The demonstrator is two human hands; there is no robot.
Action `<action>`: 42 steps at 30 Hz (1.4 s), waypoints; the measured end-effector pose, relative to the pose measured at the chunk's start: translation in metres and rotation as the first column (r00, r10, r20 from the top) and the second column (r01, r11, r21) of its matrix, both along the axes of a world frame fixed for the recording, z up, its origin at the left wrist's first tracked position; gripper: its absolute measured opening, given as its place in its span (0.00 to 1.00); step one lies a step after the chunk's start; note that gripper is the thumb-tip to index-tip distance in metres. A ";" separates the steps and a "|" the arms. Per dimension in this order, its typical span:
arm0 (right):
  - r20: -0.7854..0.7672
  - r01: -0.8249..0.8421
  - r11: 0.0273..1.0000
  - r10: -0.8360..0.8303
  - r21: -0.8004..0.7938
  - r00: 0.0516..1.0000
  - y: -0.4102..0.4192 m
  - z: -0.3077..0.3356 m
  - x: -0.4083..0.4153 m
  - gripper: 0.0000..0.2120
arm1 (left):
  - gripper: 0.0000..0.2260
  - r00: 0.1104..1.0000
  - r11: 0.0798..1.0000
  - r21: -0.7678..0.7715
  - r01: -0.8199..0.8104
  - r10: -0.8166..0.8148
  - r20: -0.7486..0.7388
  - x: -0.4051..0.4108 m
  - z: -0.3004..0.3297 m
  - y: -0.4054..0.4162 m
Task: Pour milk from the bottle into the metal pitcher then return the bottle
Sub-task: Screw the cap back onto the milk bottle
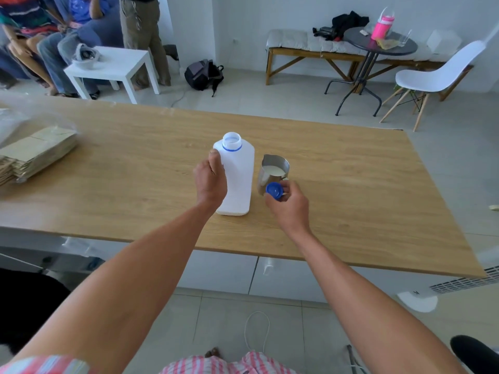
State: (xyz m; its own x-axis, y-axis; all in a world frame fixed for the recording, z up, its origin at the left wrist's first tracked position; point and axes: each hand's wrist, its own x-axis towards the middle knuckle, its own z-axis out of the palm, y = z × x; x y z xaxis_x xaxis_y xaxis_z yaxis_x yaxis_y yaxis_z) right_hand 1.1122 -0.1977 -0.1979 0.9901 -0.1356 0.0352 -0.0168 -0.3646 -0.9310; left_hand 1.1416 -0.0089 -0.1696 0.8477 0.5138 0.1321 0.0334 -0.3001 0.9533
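A white plastic milk bottle stands upright on the wooden table, its mouth uncapped with a blue ring around the neck. My left hand grips the bottle's left side. Just to its right stands the metal pitcher with milk inside. My right hand holds the blue cap in its fingertips, right in front of the pitcher's lower part.
A stack of flat cardboard sheets under clear plastic lies at the table's left end. Beyond the table are seated people, a white side table, a backpack, a bench, a round dark table and a white chair.
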 end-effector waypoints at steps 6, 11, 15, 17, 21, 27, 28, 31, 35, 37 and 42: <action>0.242 -0.136 0.968 0.186 -0.209 0.952 0.012 0.084 0.032 0.14 | 0.16 0.997 0.971 -0.226 0.079 -0.081 0.001 0.002 0.000 0.003; 0.132 -0.320 0.746 0.476 -0.584 0.869 0.037 0.125 0.060 0.17 | 0.16 0.996 0.949 -0.304 0.085 -0.084 0.014 0.003 0.001 0.003; 0.030 -0.402 0.590 0.587 -0.700 0.809 0.054 0.144 0.072 0.13 | 0.16 0.995 0.941 -0.326 0.093 -0.096 0.008 0.005 -0.003 0.005; 0.010 -0.429 0.546 0.626 -0.720 0.780 0.062 0.155 0.077 0.13 | 0.14 0.993 0.940 -0.320 0.117 -0.119 0.014 0.005 -0.004 0.007; -0.162 -0.531 0.399 0.666 -0.748 0.728 0.069 0.176 0.084 0.22 | 0.13 0.991 0.929 -0.348 0.128 -0.134 0.006 0.007 -0.004 0.009; -0.314 -0.569 0.189 0.676 -0.801 0.667 0.082 0.194 0.094 0.26 | 0.17 0.990 0.924 -0.359 0.134 -0.141 0.007 0.009 -0.007 0.009; -0.320 -0.569 0.180 0.676 -0.802 0.664 0.084 0.195 0.095 0.26 | 0.18 0.990 0.925 -0.355 0.135 -0.142 0.008 0.009 -0.008 0.009; -0.321 -0.561 0.161 0.679 -0.812 0.660 0.086 0.195 0.097 0.26 | 0.19 0.990 0.924 -0.358 0.132 -0.138 0.008 0.008 -0.008 0.009; -0.323 -0.542 0.124 0.686 -0.831 0.652 0.087 0.192 0.098 0.27 | 0.17 0.993 0.925 -0.363 0.116 -0.121 0.010 0.009 -0.006 0.009; -0.326 -0.548 0.129 0.683 -0.827 0.653 0.085 0.193 0.099 0.25 | 0.15 0.993 0.927 -0.357 0.112 -0.116 0.010 0.009 -0.007 0.009; -0.252 -0.414 0.129 0.623 -0.901 0.741 0.091 0.196 0.091 0.18 | 0.15 0.993 0.943 -0.316 0.107 -0.115 -0.005 0.009 -0.010 0.008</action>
